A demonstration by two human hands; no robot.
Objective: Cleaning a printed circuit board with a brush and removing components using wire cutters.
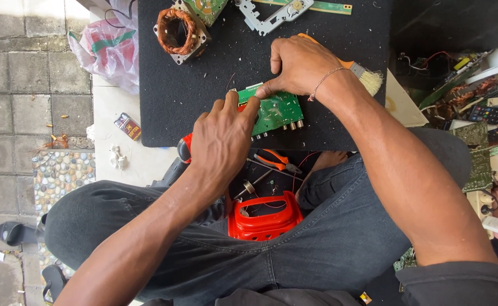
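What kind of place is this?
Likely an informal electronics repair or salvage spot, outdoors on paving. Both hands work a green circuit board on a black mat; a copper coil and a pile of scrap boards lie nearby.

Lighting: even, soft daylight, bright overall, no hard glare. Shadows: faint and short beneath the left hand (222, 140) and right hand (301, 65), falling on the black textured work mat (175, 90). Brightest area: pale concrete slab (110, 113) left of the left hand. Darkest area: upper corner right of the right hand. Sharpness: centre crisp; slight wide-angle stretching and softness at the edges.
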